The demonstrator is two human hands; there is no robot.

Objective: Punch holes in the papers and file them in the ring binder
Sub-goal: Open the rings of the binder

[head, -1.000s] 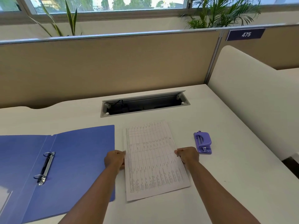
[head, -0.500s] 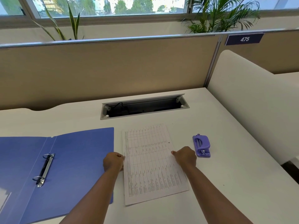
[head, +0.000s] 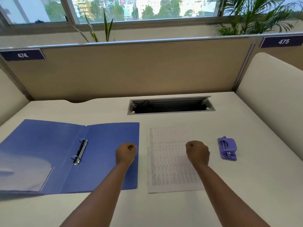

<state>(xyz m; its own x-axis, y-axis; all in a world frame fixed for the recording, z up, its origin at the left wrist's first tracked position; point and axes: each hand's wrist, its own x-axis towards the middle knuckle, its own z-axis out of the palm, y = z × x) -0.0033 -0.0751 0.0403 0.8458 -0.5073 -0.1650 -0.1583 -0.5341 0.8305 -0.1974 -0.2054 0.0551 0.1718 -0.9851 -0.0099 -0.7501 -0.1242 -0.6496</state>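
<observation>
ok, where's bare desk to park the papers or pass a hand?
Free: the strip between the cable tray and the papers; the desk right of and nearer than the hole punch; the near edge between the forearms. Crowded: the open binder fills the left, tight beside the papers.

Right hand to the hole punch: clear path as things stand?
Probably yes. The right hand, a closed fist over the papers, has only bare desk between it and the hole punch.
</observation>
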